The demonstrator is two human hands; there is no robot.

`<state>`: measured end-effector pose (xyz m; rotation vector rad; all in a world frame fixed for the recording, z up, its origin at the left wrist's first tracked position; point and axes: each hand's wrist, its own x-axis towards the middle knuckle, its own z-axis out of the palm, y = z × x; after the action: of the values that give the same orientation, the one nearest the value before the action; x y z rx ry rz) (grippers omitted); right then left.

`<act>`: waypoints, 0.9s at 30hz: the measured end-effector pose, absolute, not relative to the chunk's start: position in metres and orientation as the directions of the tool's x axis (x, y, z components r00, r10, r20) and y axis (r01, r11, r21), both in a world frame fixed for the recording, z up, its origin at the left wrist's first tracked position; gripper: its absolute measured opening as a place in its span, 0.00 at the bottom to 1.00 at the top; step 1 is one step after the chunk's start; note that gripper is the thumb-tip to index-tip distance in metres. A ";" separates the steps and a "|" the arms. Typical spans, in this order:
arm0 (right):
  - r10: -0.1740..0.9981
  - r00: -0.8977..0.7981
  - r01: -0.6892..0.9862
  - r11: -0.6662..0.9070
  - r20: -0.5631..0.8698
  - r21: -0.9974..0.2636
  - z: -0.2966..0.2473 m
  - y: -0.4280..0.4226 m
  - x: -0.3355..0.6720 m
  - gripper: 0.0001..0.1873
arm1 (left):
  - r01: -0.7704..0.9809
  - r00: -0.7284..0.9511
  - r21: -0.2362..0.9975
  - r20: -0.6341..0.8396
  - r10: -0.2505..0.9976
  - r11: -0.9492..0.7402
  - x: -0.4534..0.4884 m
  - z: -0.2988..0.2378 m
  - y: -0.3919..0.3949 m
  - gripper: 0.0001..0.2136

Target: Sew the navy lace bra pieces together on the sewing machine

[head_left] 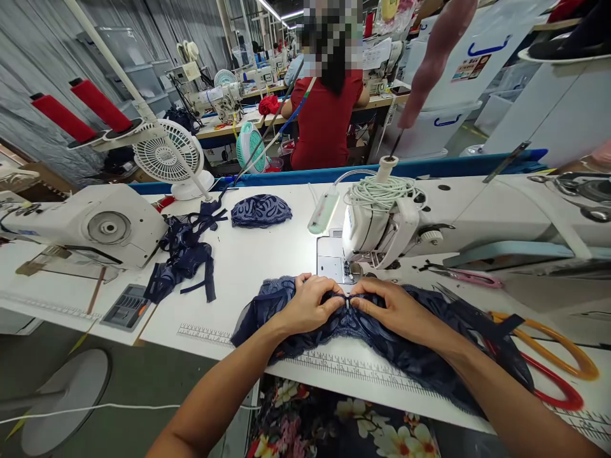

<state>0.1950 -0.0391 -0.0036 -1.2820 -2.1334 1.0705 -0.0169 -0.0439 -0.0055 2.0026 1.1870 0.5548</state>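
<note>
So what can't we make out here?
All in the head view:
Dark blue lace garment: portions under the left hand and right hand, hidden by them.
Red handle and orange handle: whether they share one pair of scissors; fabric covers where they'd join.
White sewing machine at left: far end, cut off by the left edge.
Bin label: print too small.
Co-worker in red: head, pixelated.

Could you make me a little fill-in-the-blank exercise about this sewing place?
1. The left hand and right hand both pinch the dark ____ lace garment.
2. At left there are ____ red thread cones.
3. The person ahead wears a ____ top.
4. The loose patterned cup lies on a ____ tabletop.

Missing words: blue; two; red; white.
</note>
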 end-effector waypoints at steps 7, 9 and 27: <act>0.875 -0.484 0.547 0.292 -0.012 -0.784 -0.002 -0.039 0.195 0.14 | 0.557 0.477 0.779 -0.016 0.879 -0.287 -0.017 -0.006 -0.042 0.04; 0.873 -0.488 0.563 0.297 -0.021 -0.771 0.001 -0.040 0.195 0.14 | 0.560 0.471 0.776 -0.011 0.882 -0.290 -0.017 -0.006 -0.042 0.04; 0.569 -0.595 0.533 0.808 0.567 -0.251 0.019 -0.074 0.192 0.05 | 0.635 0.497 0.357 0.490 0.716 -0.685 -0.024 0.013 -0.079 0.02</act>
<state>0.1915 -0.0744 0.0187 -0.8087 -2.3379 0.0721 -0.0241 -0.0793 0.0125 2.6045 1.1817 0.9456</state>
